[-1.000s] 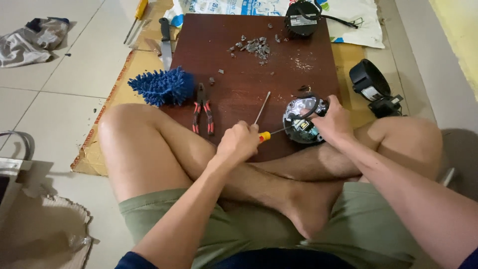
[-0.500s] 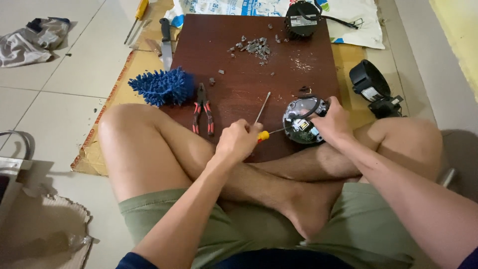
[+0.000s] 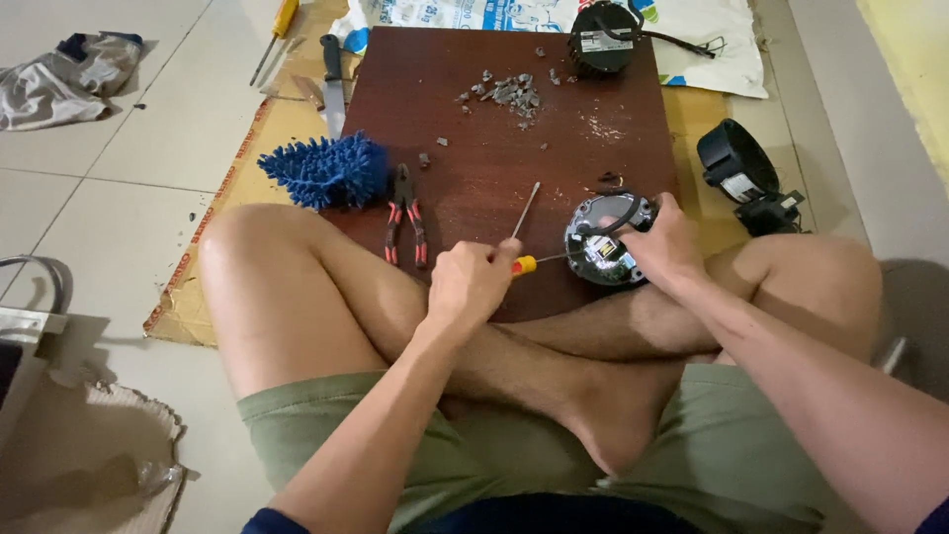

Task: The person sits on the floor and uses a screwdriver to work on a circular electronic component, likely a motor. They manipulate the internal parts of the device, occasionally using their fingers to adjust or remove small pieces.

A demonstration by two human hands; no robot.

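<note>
I sit cross-legged on the floor at a low dark wooden board (image 3: 474, 148). My left hand (image 3: 470, 285) is closed around a screwdriver with a yellow-orange handle (image 3: 524, 265); its thin shaft points toward the round part. My right hand (image 3: 667, 239) grips a round black and grey device (image 3: 600, 237) with its inner side up, resting on the board's near edge by my knee. A second, bare metal rod (image 3: 526, 209) lies on the board just above my left hand.
Red-handled pliers (image 3: 405, 215) and a blue fuzzy mitt (image 3: 324, 170) lie left of my hand. A knife (image 3: 332, 84), a pile of grey debris (image 3: 510, 92) and a black round part (image 3: 605, 37) sit farther back. Another black part (image 3: 743, 173) lies on cardboard at the right.
Both hands stay nearly where they were; the round device and screwdriver have shifted only slightly.
</note>
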